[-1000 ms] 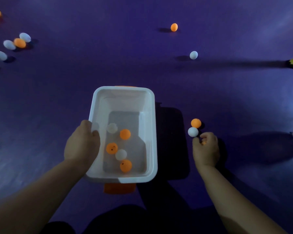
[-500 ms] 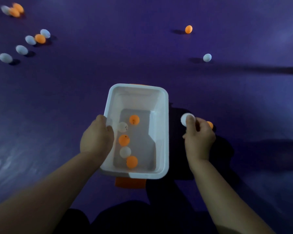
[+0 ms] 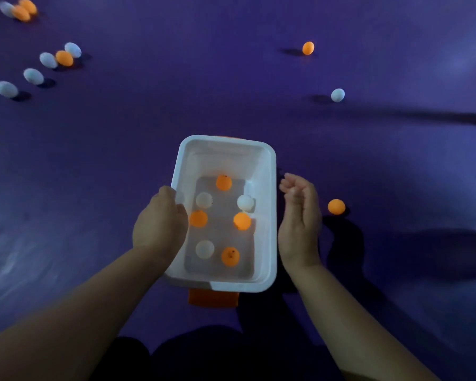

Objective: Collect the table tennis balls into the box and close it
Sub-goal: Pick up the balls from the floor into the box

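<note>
Head view: my left hand (image 3: pixel 160 224) gripped the left rim of the white box (image 3: pixel 268 215), fingers curled over the edge. My right hand (image 3: pixel 300 218) hovered just beside the right rim, fingers loosely open, holding nothing. Seven balls lay inside. Nearest loose one: orange ball (image 3: pixel 336 206) on the purple floor (image 3: pixel 176 105), near that hand. I judged it best to steady the box, pinch lightly, then release low inside.
</note>
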